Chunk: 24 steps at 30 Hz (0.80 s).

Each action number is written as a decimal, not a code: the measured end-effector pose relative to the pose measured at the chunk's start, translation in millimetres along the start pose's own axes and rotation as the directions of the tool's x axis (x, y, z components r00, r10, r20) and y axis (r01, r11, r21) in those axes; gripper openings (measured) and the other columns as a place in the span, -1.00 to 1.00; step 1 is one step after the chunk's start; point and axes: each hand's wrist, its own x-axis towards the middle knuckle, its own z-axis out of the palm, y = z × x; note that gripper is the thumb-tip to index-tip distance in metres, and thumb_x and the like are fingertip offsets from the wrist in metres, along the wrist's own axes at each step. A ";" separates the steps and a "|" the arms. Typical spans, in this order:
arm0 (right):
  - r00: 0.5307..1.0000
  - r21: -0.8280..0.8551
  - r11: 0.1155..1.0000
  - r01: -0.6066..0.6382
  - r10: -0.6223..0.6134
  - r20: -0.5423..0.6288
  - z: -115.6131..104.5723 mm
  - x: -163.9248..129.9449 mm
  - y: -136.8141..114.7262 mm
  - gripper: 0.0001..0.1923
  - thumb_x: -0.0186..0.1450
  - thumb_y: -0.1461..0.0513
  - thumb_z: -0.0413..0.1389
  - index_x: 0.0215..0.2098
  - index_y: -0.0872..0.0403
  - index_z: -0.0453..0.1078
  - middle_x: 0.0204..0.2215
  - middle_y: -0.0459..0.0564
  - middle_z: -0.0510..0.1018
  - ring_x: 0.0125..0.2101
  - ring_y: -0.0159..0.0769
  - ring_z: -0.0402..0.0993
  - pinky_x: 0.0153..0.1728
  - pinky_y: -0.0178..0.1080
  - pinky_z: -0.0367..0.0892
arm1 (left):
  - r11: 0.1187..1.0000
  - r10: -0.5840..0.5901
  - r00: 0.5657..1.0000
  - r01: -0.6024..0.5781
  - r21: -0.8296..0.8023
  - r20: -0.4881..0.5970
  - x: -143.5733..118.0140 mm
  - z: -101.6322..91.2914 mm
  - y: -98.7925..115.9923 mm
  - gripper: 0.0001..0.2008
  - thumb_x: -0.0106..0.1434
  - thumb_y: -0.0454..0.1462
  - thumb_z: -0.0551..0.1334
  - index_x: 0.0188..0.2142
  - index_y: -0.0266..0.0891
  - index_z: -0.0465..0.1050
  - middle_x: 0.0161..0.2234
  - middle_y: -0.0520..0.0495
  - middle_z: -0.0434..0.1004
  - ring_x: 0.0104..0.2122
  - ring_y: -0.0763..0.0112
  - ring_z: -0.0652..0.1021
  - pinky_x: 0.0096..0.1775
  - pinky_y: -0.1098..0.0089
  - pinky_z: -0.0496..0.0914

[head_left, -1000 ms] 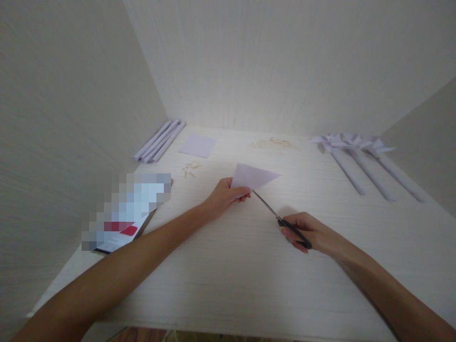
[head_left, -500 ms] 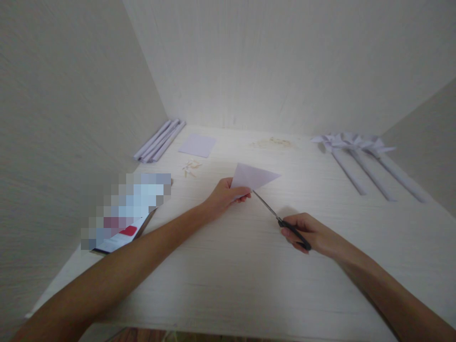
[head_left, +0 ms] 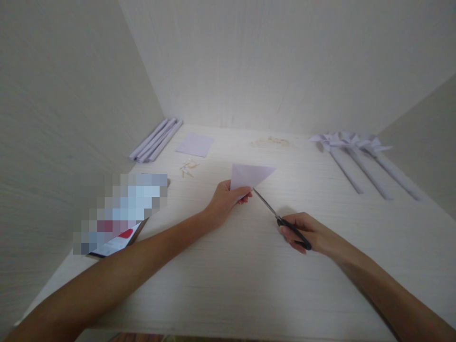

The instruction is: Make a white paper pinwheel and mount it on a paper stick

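A folded triangle of pale lilac paper [head_left: 249, 175] is pinched at its lower left by my left hand [head_left: 231, 197], thumb on top. Its sharp corner points right. My right hand [head_left: 299, 230] is wrapped round the black handles of a pair of scissors [head_left: 285, 226], whose blades look closed or nearly so. The blade tips reach the paper's lower edge close to my left thumb; I cannot tell whether they touch it.
Rolled paper tubes [head_left: 156, 140] lie at the back left beside a flat lilac square [head_left: 195, 144]. Small pale sticks [head_left: 188, 166] lie nearer, with more bits [head_left: 272, 141] behind. A phone [head_left: 114, 242] is at left. Three paper pinwheels [head_left: 356, 142] on sticks lie at right.
The paper triangle has turned slightly in my left hand, its upper edge now more level. The scissors have barely moved, and the whole view has shifted a little.
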 end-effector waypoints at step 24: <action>0.998 -0.031 0.998 -0.051 0.049 -0.042 4.1 1.8 -7.0 -0.58 0.15 -0.03 -0.05 -0.67 0.09 0.08 -0.81 -0.20 0.16 -0.76 -0.53 0.04 -0.71 -0.38 -0.05 | 0.993 0.101 0.970 -0.086 0.075 -0.221 -7.8 14.1 -8.2 -0.89 -0.05 -0.31 0.17 -0.62 -0.32 0.31 -0.66 0.04 0.32 -0.63 0.58 0.31 -0.55 0.49 0.19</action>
